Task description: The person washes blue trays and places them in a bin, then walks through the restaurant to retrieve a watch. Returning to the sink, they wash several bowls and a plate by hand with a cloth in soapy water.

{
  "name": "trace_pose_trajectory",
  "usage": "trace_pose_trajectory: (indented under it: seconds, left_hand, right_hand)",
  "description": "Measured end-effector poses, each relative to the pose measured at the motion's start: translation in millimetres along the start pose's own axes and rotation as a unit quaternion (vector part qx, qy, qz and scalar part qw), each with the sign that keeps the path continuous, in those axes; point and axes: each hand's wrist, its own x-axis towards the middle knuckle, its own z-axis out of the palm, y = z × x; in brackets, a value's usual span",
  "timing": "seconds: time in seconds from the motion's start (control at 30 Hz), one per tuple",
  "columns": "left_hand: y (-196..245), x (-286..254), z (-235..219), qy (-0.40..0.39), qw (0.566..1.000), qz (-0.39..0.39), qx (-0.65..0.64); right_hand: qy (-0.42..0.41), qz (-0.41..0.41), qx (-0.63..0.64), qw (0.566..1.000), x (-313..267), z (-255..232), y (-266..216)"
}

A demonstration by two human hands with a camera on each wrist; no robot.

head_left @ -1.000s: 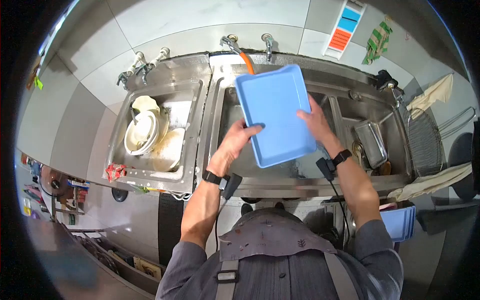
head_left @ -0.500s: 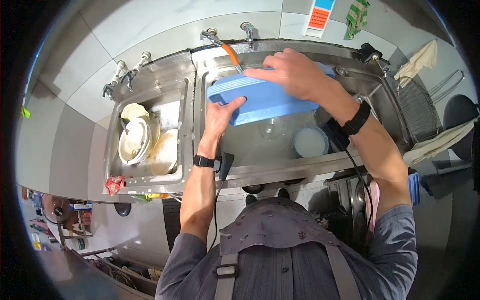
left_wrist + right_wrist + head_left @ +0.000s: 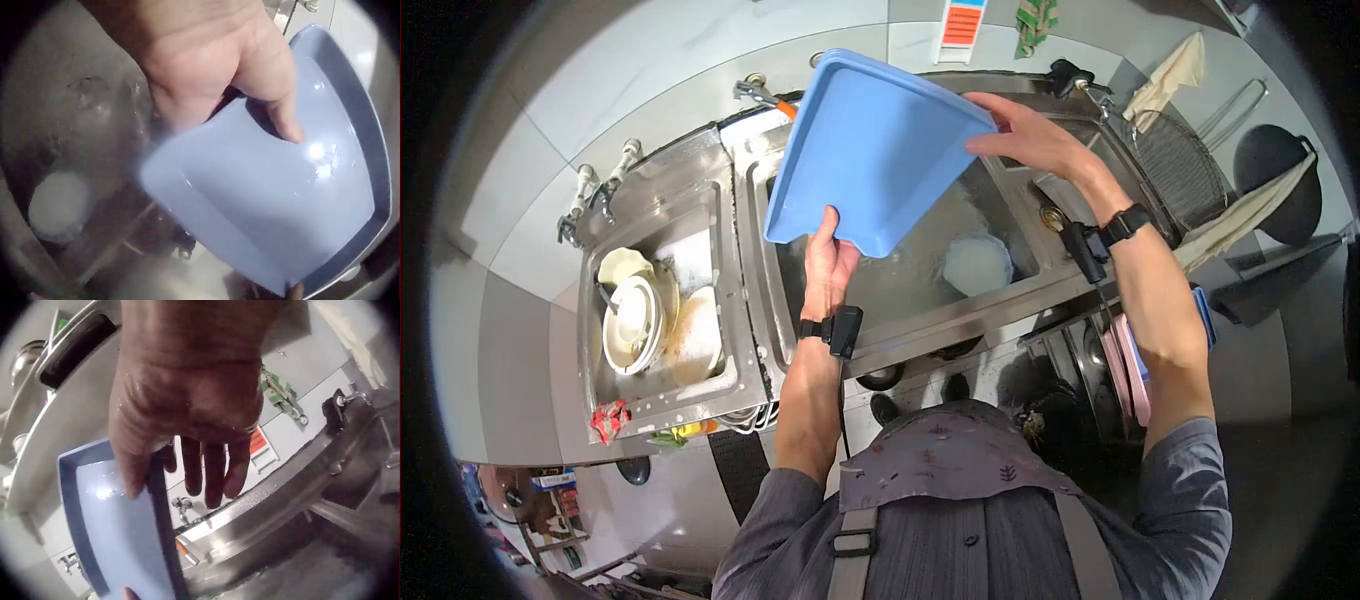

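A shallow light-blue plastic tray (image 3: 880, 150) is held up, tilted, over the large sink. My left hand (image 3: 830, 268) grips its near edge, thumb inside the tray and fingers beneath. In the left wrist view, the tray's inside (image 3: 275, 200) is wet and shiny. My right hand (image 3: 1035, 135) is at the tray's right edge. In the right wrist view its thumb (image 3: 134, 478) lies against the tray's side, while the other fingers (image 3: 214, 481) stretch loosely beyond the rim.
A round tub of cloudy liquid (image 3: 977, 265) sits in the large sink (image 3: 880, 325). White dishes (image 3: 635, 315) are piled in the left sink. Taps and an orange-ended hose (image 3: 785, 108) line the back wall. A wire strainer (image 3: 1180, 165) hangs at right, near pink trays (image 3: 1122, 375).
The tray has been turned and tilted: its inside faced up, then its ribbed edge showed, now the inside shows again. My right hand crossed over it, then moved to its right edge.
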Motion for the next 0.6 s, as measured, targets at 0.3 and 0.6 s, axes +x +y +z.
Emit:
trace_pose_trajectory:
  seconds: [0.3, 0.6]
  left_hand:
    - [-80, 3, 22, -0.035, 0.997, -0.063, -0.039]
    - [-217, 21, 92, -0.123, 0.976, -0.18, 0.011]
  right_hand:
    - [0.0, -0.029, -0.022, 0.999, -24, -46, -2]
    - [0.075, -0.075, -0.273, 0.956, -109, -129, 31]
